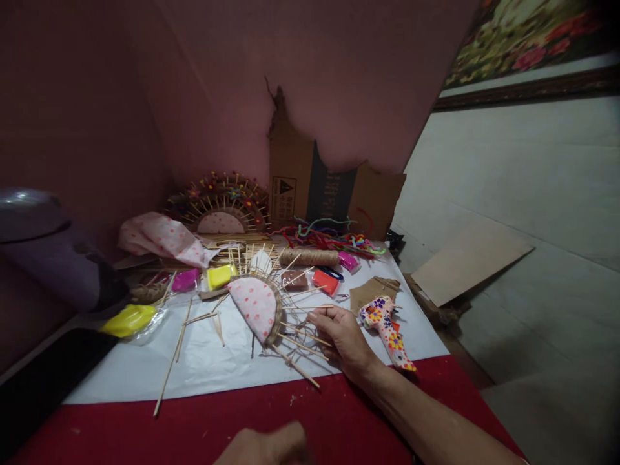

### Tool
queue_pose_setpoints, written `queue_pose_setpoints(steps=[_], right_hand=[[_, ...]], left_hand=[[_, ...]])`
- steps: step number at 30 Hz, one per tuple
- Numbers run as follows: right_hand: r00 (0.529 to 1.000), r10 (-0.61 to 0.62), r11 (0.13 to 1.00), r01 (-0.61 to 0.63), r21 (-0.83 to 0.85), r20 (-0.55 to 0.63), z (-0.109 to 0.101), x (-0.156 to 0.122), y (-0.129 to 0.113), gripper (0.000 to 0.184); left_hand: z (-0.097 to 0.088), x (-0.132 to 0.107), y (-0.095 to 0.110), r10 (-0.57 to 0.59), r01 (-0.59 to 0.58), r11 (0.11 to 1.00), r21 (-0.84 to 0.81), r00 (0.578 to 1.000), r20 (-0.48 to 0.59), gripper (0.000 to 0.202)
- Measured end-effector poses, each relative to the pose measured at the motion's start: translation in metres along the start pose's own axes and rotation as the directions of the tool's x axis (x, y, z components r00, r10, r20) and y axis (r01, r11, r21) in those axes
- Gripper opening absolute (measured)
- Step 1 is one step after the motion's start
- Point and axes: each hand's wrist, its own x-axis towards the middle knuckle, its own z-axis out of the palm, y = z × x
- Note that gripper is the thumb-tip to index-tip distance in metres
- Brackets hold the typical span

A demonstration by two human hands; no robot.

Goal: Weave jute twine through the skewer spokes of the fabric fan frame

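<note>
A half-round craft piece (256, 309), covered in white cloth with pinkish-red dots and edged in brown twine, lies on the white sheet. Thin wooden sticks (296, 373) fan out from its curved edge, and loose twine (301, 330) loops among them. My right hand (345, 341) is closed at the piece's right side, thumb and fingers pinched around the outer part of one stick. Low at the bottom edge, my left hand (266, 447) is smeared by motion and partly cut off, so its fingers are unclear. Right of my right hand rests a flower-patterned glue gun (386, 329).
A twine roll (310, 258), clay packets (221, 277) and pipe cleaners (329, 236) lie behind the piece. Torn cardboard (295, 171) and a finished-looking half-round craft (220, 223) stand farther back. Loose sticks (177, 342) lie left; a purple object (43, 252) looms at far left.
</note>
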Motion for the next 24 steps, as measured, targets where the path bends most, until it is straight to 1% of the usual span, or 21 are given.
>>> queue_pose_setpoints(steps=[1,2,3,4,5,6,7,8,11,12,15,17,19,21,24], right_hand=[[1.000,-0.003,1.000,0.003,-0.001,0.005,0.000,0.000,0.001,0.028],[1.000,-0.005,1.000,0.005,-0.003,0.009,0.000,0.000,0.002,0.028],[1.000,-0.007,1.000,0.007,-0.003,0.011,0.000,0.000,0.003,0.028],[1.000,-0.008,1.000,0.009,-0.003,0.010,0.000,0.000,0.003,0.028],[1.000,-0.007,1.000,0.007,-0.003,0.009,0.000,0.000,0.003,0.028],[1.000,-0.003,1.000,0.003,-0.003,0.009,0.000,0.000,0.003,0.028],[1.000,0.002,1.000,-0.002,-0.005,0.010,0.001,-0.001,0.003,0.028],[1.000,0.005,1.000,-0.005,-0.010,0.008,0.001,-0.001,0.002,0.028],[1.000,-0.006,0.999,0.006,-0.037,-0.006,0.002,0.000,0.001,0.029],[1.000,-0.014,0.999,0.013,-0.046,-0.012,0.003,0.000,0.002,0.029],[1.000,-0.025,0.998,0.024,-0.057,-0.017,0.003,0.002,0.003,0.030],[0.999,-0.030,0.998,0.029,-0.062,-0.014,0.003,0.002,0.004,0.029],[0.999,-0.036,0.997,0.036,-0.072,-0.011,0.003,0.002,0.004,0.029],[0.999,-0.045,0.997,0.045,-0.067,0.004,0.002,0.001,0.003,0.029],[0.998,-0.048,0.999,0.049,-0.010,0.051,0.002,0.000,0.002,0.029]], left_hand=[[-0.012,0.002,0.004,-0.028,0.017,0.995,-0.099,0.994,-0.108,0.018],[-0.027,0.005,0.008,-0.141,0.079,0.974,-0.211,0.945,-0.296,0.021],[-0.042,0.010,0.013,-0.301,0.143,0.927,-0.347,0.835,-0.460,0.022],[-0.058,0.017,0.016,-0.425,0.144,0.868,-0.475,0.708,-0.563,0.024],[-0.072,0.024,0.018,-0.519,0.126,0.810,-0.573,0.610,-0.599,0.029],[-0.084,0.031,0.019,-0.607,0.113,0.744,-0.659,0.528,-0.594,0.031],[-0.094,0.037,0.019,-0.670,0.081,0.676,-0.732,0.480,-0.566,0.028],[-0.102,0.043,0.018,-0.692,0.057,0.616,-0.785,0.516,-0.505,0.024],[-0.113,0.055,0.014,-0.693,0.077,0.560,-0.825,0.588,-0.416,0.021],[-0.114,0.058,0.013,-0.694,0.088,0.552,-0.830,0.601,-0.397,0.020],[-0.115,0.066,0.013,-0.707,0.120,0.505,-0.855,0.625,-0.330,0.017],[-0.115,0.073,0.013,-0.719,0.144,0.468,-0.872,0.636,-0.281,0.020],[-0.112,0.081,0.012,-0.723,0.149,0.445,-0.883,0.641,-0.256,0.022],[-0.109,0.088,0.012,-0.717,0.115,0.438,-0.892,0.642,-0.269,0.019],[-0.105,0.091,0.015,-0.676,-0.007,0.446,-0.895,0.653,-0.341,0.009]])
